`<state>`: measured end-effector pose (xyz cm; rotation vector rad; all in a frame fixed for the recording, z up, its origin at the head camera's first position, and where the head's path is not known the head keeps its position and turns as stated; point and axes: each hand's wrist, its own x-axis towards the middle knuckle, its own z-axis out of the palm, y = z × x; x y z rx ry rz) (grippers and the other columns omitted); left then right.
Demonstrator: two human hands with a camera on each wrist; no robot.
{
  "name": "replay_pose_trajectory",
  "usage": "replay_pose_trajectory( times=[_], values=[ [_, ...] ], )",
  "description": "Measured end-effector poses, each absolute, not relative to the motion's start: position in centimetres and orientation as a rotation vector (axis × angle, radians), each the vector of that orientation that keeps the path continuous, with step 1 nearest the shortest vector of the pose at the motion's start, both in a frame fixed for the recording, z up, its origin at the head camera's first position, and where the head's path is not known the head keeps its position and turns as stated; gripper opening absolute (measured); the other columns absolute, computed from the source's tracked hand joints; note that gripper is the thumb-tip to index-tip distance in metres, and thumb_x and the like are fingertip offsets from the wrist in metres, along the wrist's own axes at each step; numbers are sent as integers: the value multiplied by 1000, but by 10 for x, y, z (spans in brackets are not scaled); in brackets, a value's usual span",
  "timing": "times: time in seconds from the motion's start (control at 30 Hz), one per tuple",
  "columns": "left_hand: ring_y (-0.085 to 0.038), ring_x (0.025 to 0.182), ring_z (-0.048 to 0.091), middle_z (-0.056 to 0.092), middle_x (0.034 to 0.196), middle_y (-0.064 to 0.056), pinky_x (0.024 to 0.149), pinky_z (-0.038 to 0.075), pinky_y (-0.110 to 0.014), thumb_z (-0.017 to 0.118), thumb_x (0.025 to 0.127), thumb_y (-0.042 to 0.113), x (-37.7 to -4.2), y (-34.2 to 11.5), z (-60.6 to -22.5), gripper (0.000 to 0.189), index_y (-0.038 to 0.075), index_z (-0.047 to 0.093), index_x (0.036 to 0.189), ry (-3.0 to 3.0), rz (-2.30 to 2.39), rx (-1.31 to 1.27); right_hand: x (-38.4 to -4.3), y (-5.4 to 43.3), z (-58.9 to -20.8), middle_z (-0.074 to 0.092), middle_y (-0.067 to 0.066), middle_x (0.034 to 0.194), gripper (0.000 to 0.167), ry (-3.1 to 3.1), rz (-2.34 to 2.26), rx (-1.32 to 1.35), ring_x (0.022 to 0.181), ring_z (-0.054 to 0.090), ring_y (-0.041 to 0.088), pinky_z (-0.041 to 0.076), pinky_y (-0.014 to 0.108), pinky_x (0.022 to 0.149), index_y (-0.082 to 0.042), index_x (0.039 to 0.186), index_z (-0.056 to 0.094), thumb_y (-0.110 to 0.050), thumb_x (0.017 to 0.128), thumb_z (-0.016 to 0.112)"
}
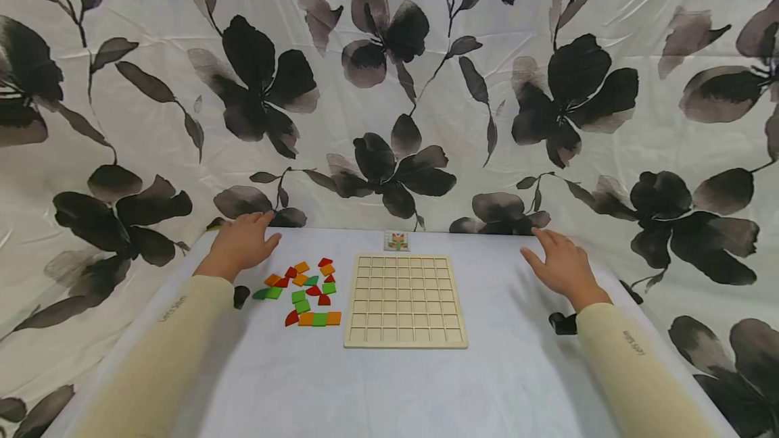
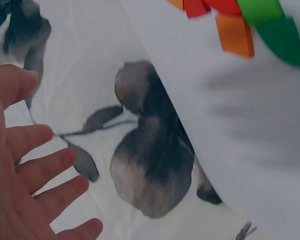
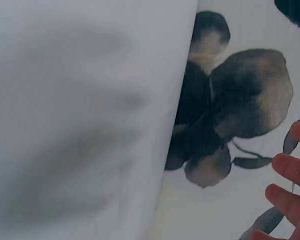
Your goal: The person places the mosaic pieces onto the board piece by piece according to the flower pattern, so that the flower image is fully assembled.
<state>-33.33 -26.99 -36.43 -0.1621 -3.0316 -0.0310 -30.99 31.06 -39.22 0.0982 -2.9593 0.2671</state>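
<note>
My left hand (image 1: 239, 247) is held over the table's far left part with fingers spread, holding nothing. In the left wrist view its fingers (image 2: 45, 165) are extended, apart from the blocks. Nearest to it lie several flat coloured blocks, among them an orange square (image 1: 272, 280), a green square (image 1: 298, 297) and a red piece (image 1: 292, 318). My right hand (image 1: 561, 265) hovers over the right side, fingers spread and nothing in them. A pale wooden grid board (image 1: 406, 301) lies between the hands, right of the blocks.
Behind the board lies a small card (image 1: 397, 241) with a coloured pattern. A white cloth covers the table (image 1: 389, 391). Beyond its far edge hangs a floral curtain (image 1: 475, 120). Dark straps or devices (image 1: 562, 324) show at the wrists.
</note>
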Motion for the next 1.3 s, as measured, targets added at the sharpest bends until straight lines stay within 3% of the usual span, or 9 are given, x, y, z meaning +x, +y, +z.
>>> replay_pose_trajectory(
  times=[0.3,0.5,1.0,1.3],
  values=[
    [-45,124,49,52,136,-27,104,37,-61,56,95,28,-331,-250,-383,55,-4,46,139,-3081,-22,-231,-304,285,-400,34,26,150,65,-2959,397,215,135,33,50,28,69,104,-6,148,35,-43,97,50],
    [-42,117,55,58,131,-24,101,40,-60,60,94,24,-334,-244,-396,50,-2,51,136,-3148,-59,-252,-301,270,-414,36,23,149,62,-2959,491,268,136,35,46,31,65,106,-7,146,38,-37,95,55],
    [-38,114,56,59,127,-23,104,40,-56,55,95,10,-342,-237,-423,36,-3,57,128,-3283,-222,-216,-293,237,-438,37,18,151,60,-3079,661,329,139,36,40,32,57,110,-12,146,40,-34,94,59],
    [-33,103,59,63,119,-22,101,44,-54,60,93,11,-344,-237,-433,35,-6,60,123,-3308,-234,-162,-289,224,-450,41,14,151,59,-3150,686,431,140,37,36,31,53,113,-13,145,43,-32,92,61]
  ],
)
